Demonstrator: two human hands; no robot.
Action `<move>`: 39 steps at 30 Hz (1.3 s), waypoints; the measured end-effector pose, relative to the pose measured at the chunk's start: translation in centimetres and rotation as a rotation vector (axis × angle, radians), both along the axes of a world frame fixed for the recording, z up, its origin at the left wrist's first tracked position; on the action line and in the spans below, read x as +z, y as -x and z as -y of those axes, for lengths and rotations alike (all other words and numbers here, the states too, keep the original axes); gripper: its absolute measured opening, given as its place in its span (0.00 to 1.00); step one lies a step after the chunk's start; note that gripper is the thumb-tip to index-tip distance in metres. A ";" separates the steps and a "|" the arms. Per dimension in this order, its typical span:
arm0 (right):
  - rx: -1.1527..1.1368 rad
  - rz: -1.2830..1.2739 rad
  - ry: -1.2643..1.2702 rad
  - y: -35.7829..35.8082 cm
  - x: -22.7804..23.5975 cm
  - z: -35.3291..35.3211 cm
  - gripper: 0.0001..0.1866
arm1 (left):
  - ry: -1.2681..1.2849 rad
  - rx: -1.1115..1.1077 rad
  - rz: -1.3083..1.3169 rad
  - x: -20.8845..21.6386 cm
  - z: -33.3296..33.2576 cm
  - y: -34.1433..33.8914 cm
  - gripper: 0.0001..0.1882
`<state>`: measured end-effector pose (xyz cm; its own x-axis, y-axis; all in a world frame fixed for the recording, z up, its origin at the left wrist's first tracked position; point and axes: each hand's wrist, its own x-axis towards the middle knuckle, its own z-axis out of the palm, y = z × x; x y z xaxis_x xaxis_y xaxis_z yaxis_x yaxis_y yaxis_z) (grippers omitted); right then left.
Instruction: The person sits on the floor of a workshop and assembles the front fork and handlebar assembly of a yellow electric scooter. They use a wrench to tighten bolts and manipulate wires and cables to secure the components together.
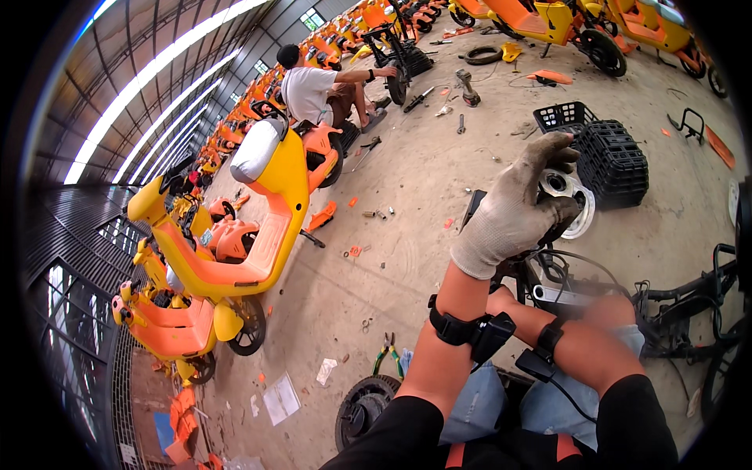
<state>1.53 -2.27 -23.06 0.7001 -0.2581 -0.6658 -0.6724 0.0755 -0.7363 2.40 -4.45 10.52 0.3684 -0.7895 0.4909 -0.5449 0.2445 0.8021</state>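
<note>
My left hand [513,205], in a dirty pale work glove, reaches out ahead, its fingers curled around a round metal part [556,183] with a hole in its middle. A white ring-shaped part [581,211] lies just beyond the fingers. My right forearm [591,348] crosses under the left one; the right hand is hidden behind the left wrist, so its fingers do not show. Below the hands is a dark scooter frame [681,309] with a silver arm [560,296] and cables. Each forearm has a black strap with a small device.
Black plastic baskets [615,164] are stacked past my left hand. Pliers [388,352] and a small wheel [364,411] lie at my left. Yellow-orange scooters [258,227] stand farther left. A person [313,90] squats by a stripped scooter; a power tool [468,88] lies nearby.
</note>
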 end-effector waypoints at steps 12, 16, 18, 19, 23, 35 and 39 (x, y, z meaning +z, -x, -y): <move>0.010 -0.019 0.006 -0.1 -0.3 0.4 0.14 | 0.000 -0.005 -0.037 0.1 -0.1 0.2 0.42; 0.032 -0.019 0.010 -0.1 -0.7 0.3 0.15 | -0.006 -0.023 -0.082 -0.2 0.1 0.0 0.42; 0.033 -0.017 0.024 -0.1 -1.0 0.9 0.15 | 0.009 -0.041 -0.092 -0.1 0.0 0.1 0.42; 0.033 -0.018 0.037 -0.1 -1.1 1.3 0.15 | 0.017 -0.050 -0.097 -0.1 0.0 0.1 0.41; 0.130 0.001 0.024 -0.1 0.1 -0.5 0.15 | 0.003 0.030 -0.005 0.1 -1.2 0.0 0.39; 0.238 0.691 -0.536 2.2 5.6 1.8 0.14 | 0.009 -0.025 -0.037 -1.0 -0.1 -0.5 0.40; 0.256 0.669 -1.027 1.3 3.5 2.3 0.13 | -0.010 -0.025 -0.027 -0.6 -0.1 -0.5 0.41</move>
